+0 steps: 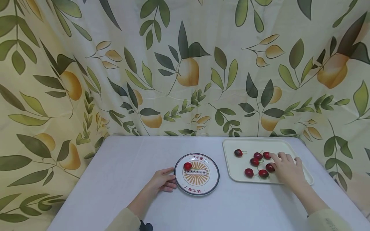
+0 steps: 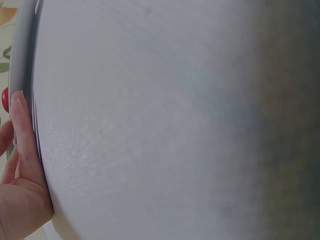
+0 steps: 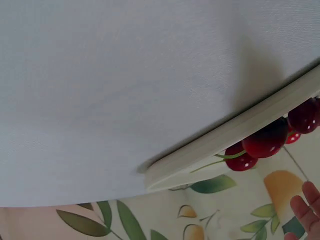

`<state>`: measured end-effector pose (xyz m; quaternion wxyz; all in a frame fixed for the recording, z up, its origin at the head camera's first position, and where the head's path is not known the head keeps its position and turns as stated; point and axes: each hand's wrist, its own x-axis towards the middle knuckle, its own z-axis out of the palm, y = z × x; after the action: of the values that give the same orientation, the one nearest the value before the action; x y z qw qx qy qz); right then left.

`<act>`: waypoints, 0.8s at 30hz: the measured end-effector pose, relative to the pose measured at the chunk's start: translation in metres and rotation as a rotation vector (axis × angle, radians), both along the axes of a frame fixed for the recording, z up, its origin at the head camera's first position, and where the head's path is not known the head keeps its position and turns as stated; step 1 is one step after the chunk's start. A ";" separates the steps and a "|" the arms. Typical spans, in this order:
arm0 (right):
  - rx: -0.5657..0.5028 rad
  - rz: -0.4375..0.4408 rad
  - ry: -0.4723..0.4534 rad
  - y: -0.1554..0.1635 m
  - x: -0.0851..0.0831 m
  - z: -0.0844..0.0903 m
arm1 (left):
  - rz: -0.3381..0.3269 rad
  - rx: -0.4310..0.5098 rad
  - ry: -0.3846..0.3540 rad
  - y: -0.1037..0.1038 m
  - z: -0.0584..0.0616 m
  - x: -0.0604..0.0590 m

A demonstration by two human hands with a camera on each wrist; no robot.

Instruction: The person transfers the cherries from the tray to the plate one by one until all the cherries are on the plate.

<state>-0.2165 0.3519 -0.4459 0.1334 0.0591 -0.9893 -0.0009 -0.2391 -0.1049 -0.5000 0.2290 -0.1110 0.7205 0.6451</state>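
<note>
A round patterned plate lies mid-table with one red cherry on its left side. My left hand rests on the cloth, its relaxed fingers touching the plate's left rim. The left wrist view shows those fingers lying straight along the plate's rim, with the cherry just past them. To the right, a cream tray holds several dark red cherries. My right hand lies over the tray with its fingers spread, the fingertips by one cherry. It grips nothing that I can see.
A white cloth covers the table. A leaf-and-fruit curtain hangs behind and around both sides. The right wrist view shows the tray's edge, some cherries and my fingertips from below.
</note>
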 end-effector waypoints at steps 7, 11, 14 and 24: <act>0.032 -0.053 -0.084 0.025 0.002 -0.001 | -0.010 0.010 0.006 -0.001 0.000 0.000; 0.027 -0.087 -0.144 0.035 0.003 -0.002 | -0.014 0.013 0.013 -0.002 -0.001 0.001; 0.037 -0.100 -0.183 0.042 0.004 -0.004 | -0.019 0.023 0.025 -0.002 -0.001 0.002; 0.032 -0.083 -0.223 0.058 0.011 -0.009 | -0.029 0.042 0.040 -0.003 -0.004 0.001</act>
<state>-0.2057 0.4104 -0.4547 0.0215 0.0202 -0.9994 -0.0155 -0.2381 -0.1083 -0.5037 0.2262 -0.0826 0.7127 0.6588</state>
